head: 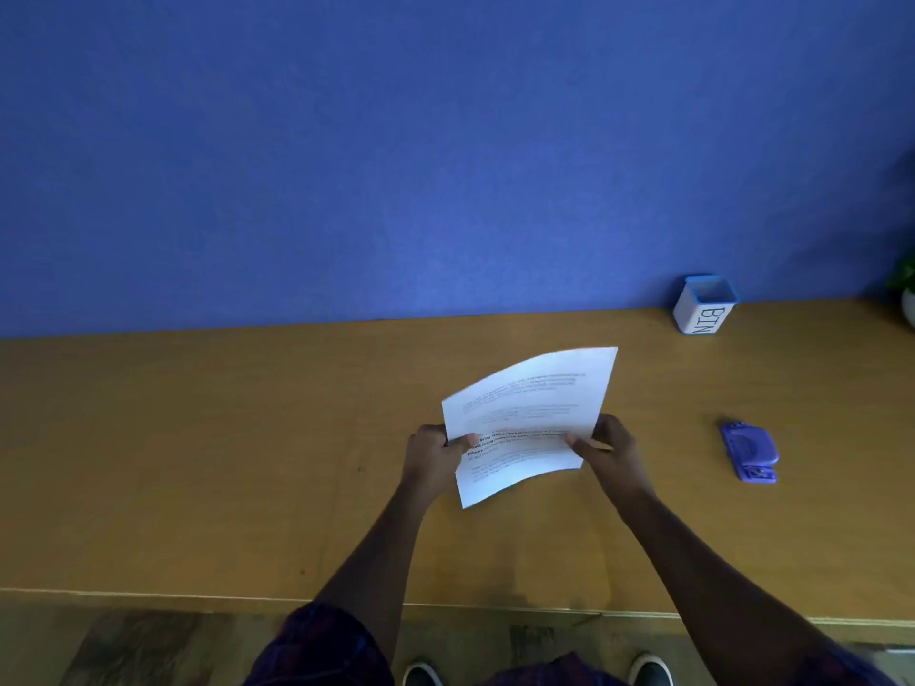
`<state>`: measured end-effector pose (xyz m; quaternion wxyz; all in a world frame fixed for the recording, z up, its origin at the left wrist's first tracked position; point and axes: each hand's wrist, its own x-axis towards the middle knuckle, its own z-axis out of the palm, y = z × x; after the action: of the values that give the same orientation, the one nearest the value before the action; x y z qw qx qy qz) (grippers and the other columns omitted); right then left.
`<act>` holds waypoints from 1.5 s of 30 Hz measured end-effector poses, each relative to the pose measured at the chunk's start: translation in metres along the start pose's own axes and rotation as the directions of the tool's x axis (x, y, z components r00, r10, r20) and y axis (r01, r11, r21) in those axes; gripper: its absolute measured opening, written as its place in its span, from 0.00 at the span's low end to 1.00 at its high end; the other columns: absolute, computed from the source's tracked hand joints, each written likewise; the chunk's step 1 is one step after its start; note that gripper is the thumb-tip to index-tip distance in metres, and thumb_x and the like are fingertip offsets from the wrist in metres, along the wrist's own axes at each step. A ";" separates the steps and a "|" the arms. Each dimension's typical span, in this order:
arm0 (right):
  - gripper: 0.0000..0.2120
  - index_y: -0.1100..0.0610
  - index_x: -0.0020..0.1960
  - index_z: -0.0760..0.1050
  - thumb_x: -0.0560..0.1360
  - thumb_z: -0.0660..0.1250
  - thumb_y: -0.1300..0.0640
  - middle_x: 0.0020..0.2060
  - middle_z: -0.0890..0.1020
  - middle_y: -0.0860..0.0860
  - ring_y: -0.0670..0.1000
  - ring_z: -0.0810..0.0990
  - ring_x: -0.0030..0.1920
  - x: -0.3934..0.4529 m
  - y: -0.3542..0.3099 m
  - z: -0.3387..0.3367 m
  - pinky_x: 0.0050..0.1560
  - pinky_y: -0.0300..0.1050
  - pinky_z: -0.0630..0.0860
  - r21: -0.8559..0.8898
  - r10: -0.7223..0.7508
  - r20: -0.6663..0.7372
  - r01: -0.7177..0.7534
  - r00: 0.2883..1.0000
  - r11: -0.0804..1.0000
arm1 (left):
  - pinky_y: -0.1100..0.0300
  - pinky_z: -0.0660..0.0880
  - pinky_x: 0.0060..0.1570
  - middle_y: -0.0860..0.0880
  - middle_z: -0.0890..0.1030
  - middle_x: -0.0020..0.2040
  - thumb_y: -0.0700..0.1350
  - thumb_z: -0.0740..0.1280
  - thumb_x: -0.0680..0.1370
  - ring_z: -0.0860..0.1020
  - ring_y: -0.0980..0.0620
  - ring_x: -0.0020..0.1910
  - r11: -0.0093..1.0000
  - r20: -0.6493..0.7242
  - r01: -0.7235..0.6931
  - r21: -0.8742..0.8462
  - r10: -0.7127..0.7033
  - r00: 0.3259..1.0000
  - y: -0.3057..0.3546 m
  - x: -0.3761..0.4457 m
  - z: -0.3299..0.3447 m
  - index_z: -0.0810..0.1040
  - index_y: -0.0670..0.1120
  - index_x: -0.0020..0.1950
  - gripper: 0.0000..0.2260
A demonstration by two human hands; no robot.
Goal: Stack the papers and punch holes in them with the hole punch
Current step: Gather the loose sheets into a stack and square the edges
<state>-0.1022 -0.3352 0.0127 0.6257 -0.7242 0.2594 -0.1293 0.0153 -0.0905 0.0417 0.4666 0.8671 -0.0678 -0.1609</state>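
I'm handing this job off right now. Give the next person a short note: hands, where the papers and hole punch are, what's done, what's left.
Left hand: gripping the left edge of the papers.
Right hand: gripping their right edge.
Papers: held together as one bundle above the desk, printed side up, bowed, not lying flat.
Hole punch: on the desk to the right of the papers, untouched, apart from both hands.
Bin: at the back right, against the blue wall.
Done: papers gathered in hand; whether the edges are squared cannot be told.
Left: square the stack, take it to the punch, punch the holes.
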 end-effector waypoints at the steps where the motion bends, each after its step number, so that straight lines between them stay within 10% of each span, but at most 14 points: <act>1: 0.22 0.48 0.63 0.76 0.72 0.78 0.50 0.58 0.81 0.43 0.43 0.80 0.58 0.000 0.003 -0.001 0.51 0.40 0.77 0.023 0.028 -0.058 -0.027 0.998 0.999 | 0.56 0.76 0.43 0.44 0.88 0.46 0.47 0.75 0.76 0.85 0.43 0.50 0.995 -0.025 0.032 -0.093 -0.034 0.999 0.000 -0.001 0.001 0.86 0.41 0.48 0.09; 4: 0.40 0.52 0.72 0.66 0.67 0.80 0.43 0.62 0.77 0.47 0.48 0.79 0.59 -0.004 0.005 0.001 0.51 0.45 0.76 0.126 0.224 -0.070 -0.214 0.972 0.969 | 0.50 0.82 0.49 0.46 0.88 0.49 0.41 0.75 0.76 0.86 0.43 0.51 0.852 -0.035 0.128 -0.508 -0.169 0.985 0.003 -0.010 0.005 0.87 0.45 0.49 0.02; 7: 0.37 0.53 0.66 0.73 0.63 0.81 0.39 0.56 0.85 0.49 0.50 0.85 0.54 -0.011 -0.002 0.008 0.46 0.45 0.79 0.226 0.220 0.109 -0.240 0.969 0.944 | 0.58 0.82 0.37 0.48 0.88 0.48 0.42 0.76 0.76 0.86 0.50 0.43 0.660 0.078 0.222 -0.717 -0.241 0.967 0.002 -0.020 0.014 0.85 0.43 0.57 0.10; 13: 0.16 0.55 0.57 0.83 0.70 0.79 0.57 0.57 0.86 0.55 0.57 0.86 0.55 -0.019 -0.010 0.024 0.48 0.53 0.84 0.444 0.064 0.159 -0.129 0.985 0.887 | 0.54 0.81 0.47 0.42 0.86 0.54 0.47 0.78 0.73 0.82 0.41 0.50 0.619 0.294 0.385 -0.684 -0.250 0.923 -0.015 -0.028 0.026 0.82 0.43 0.59 0.17; 20: 0.10 0.60 0.54 0.84 0.73 0.77 0.64 0.52 0.87 0.55 0.58 0.87 0.52 -0.007 -0.019 0.001 0.49 0.54 0.84 0.335 0.043 0.127 -0.083 0.991 0.939 | 0.53 0.78 0.45 0.46 0.87 0.51 0.49 0.75 0.76 0.84 0.46 0.47 0.537 0.141 0.337 -0.773 -0.373 0.917 -0.025 -0.005 -0.030 0.82 0.44 0.57 0.13; 27: 0.08 0.62 0.51 0.84 0.73 0.76 0.64 0.48 0.88 0.57 0.58 0.87 0.48 0.001 -0.015 -0.021 0.47 0.53 0.84 0.192 0.052 0.155 -0.082 0.987 0.978 | 0.50 0.83 0.46 0.45 0.88 0.50 0.47 0.80 0.71 0.87 0.42 0.50 0.868 0.129 0.191 -0.458 -0.148 0.981 -0.020 -0.001 -0.056 0.87 0.41 0.51 0.12; 45: 0.09 0.52 0.50 0.84 0.72 0.77 0.63 0.47 0.88 0.48 0.45 0.87 0.47 -0.011 0.012 -0.019 0.45 0.38 0.82 0.143 0.056 0.053 -0.063 0.997 0.988 | 0.52 0.82 0.49 0.54 0.88 0.45 0.36 0.78 0.73 0.86 0.55 0.45 0.987 0.014 0.047 -0.153 -0.045 0.999 -0.026 -0.008 -0.034 0.87 0.47 0.49 0.09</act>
<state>-0.1235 -0.3457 0.0065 0.6863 -0.6718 0.2554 -0.1113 0.0187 -0.0475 0.0395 0.5275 0.8292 -0.0378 -0.1810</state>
